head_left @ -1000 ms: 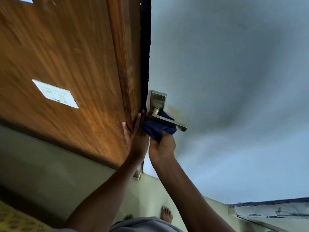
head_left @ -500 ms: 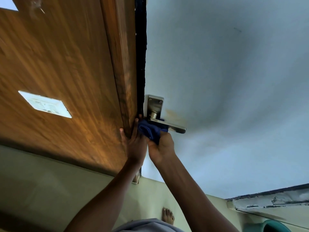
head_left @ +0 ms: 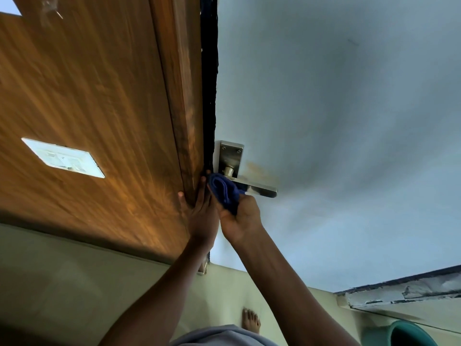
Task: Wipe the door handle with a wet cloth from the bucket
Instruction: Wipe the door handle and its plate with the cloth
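A silver lever door handle (head_left: 259, 189) with its square backplate (head_left: 230, 156) sits on the pale blue door (head_left: 336, 121). My right hand (head_left: 240, 218) is closed on a bunched blue cloth (head_left: 224, 192), pressed against the inner end of the lever near the spindle. My left hand (head_left: 200, 211) lies flat with fingers spread on the door's edge beside the wooden frame (head_left: 184, 121), holding nothing. The green bucket (head_left: 409, 334) shows partly at the bottom right corner.
A brown wood-grain panel (head_left: 87, 96) with a white switch plate (head_left: 63, 157) fills the left. Pale floor (head_left: 74, 283) lies below, with my bare foot (head_left: 250, 320) on it. A worn grey ledge (head_left: 404, 292) runs at the lower right.
The cloth has slid left along the lever toward the spindle, uncovering more of the lever's outer end. The view dropped, bringing the bucket into sight. My left hand stays on the door edge.
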